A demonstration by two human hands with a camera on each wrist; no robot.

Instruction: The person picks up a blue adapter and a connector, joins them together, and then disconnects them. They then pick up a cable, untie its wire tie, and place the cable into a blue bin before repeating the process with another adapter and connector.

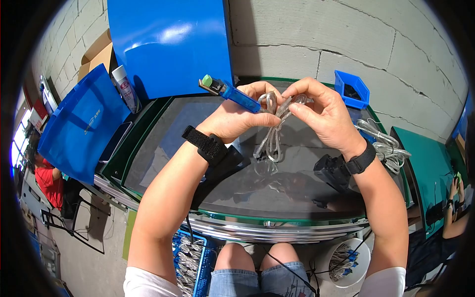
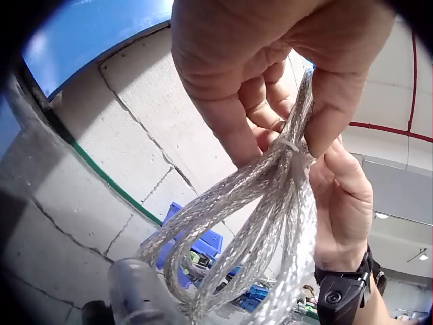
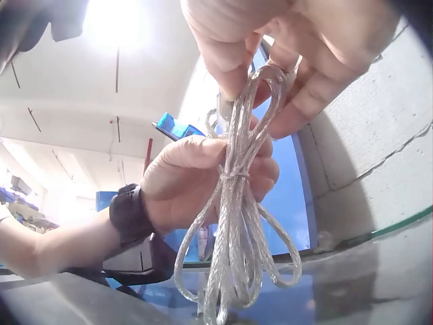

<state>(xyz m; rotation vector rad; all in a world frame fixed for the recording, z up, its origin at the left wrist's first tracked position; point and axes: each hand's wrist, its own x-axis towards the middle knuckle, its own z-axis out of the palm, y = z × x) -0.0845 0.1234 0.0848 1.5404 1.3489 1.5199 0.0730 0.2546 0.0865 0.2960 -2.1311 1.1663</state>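
Head view: left hand (image 1: 235, 120), upper centre of frame, pinching coiled cable (image 1: 274, 132) between thumb and fingers; right hand (image 1: 327, 115), just beside, fingers bent, pinching same cable.

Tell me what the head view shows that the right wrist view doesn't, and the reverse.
Only the head view: the white bucket, the blue crate and the denim shorts.
Only the right wrist view: the ceiling, with a bright glare.
Both: the left hand and right hand holding the looped cable, plus the blue tool at the left hand.
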